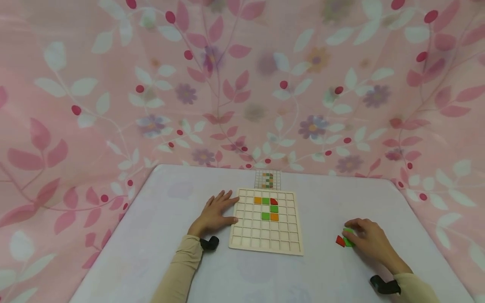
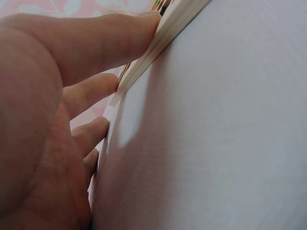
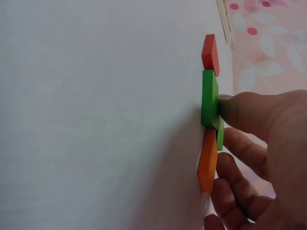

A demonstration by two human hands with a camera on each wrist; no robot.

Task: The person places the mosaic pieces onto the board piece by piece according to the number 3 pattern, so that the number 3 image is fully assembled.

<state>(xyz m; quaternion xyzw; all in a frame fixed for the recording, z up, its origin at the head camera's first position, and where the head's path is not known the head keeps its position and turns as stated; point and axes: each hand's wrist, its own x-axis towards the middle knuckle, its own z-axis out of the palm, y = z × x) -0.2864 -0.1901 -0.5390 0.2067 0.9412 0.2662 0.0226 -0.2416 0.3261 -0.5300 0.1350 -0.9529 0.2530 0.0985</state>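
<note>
Right hand (image 1: 369, 240) fingertips pinch flat green tile (image 3: 209, 98); left hand (image 1: 214, 212) flat against grid board (image 1: 265, 246)

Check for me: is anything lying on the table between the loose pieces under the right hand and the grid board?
Nothing visible. The right hand touches the green piece beside the red piece, and the bare table runs from them to the grid board. The left hand rests at the board's far edge.

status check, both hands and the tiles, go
Left hand flat, fingers steadying the wooden grid board at its left edge. Right hand fingertips on the loose green tile; red tile and orange tile beside it. Nothing in the way.
</note>
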